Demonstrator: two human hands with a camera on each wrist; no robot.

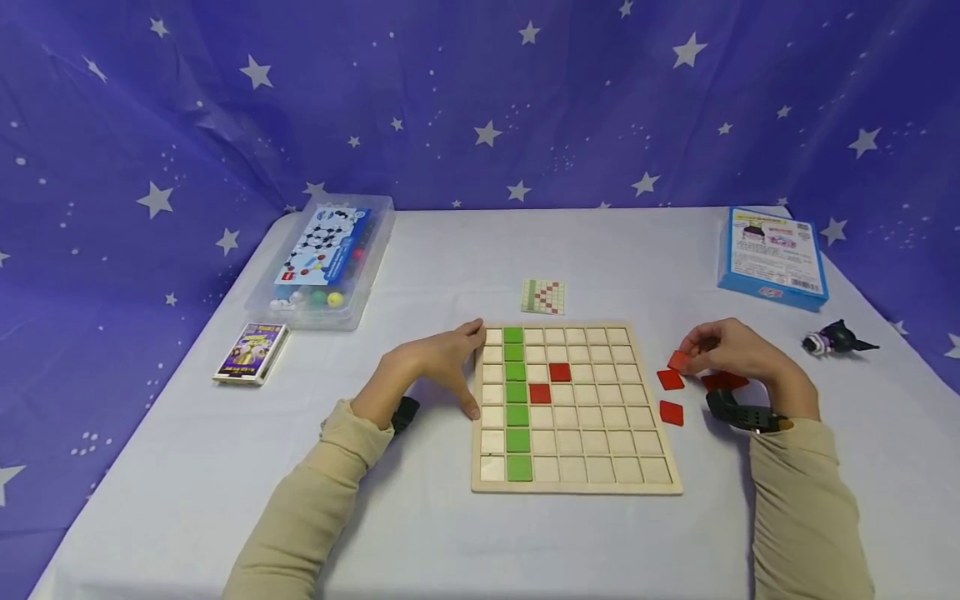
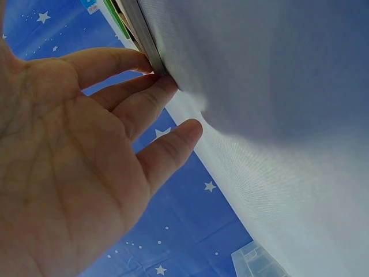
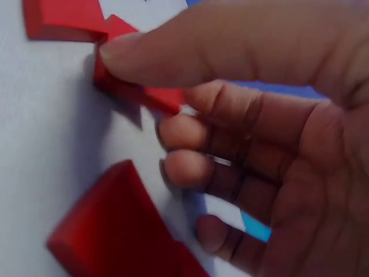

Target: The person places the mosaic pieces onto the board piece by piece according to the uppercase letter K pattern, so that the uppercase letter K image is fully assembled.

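A wooden grid board (image 1: 570, 488) lies flat, with a column of green tiles (image 1: 517, 415) in its second column from the left. Two red tiles (image 1: 559, 372) sit in squares to the right of that column. My left hand (image 1: 438, 360) spreads along the board's left edge, its fairly straight fingers touching it; in the left wrist view, fingertips (image 2: 164, 86) meet the board's side. To the right of the board, my right hand (image 1: 738, 348) pinches a red tile (image 1: 678, 360) between thumb and finger. Loose red tiles (image 1: 671, 413) lie beneath and beside that hand.
A small pattern card (image 1: 543, 297) lies behind the board. At the left are a clear plastic case (image 1: 322, 262) and a small card box (image 1: 252, 354). A blue box (image 1: 776, 258) and a black toy figure (image 1: 836, 337) stand at the right.
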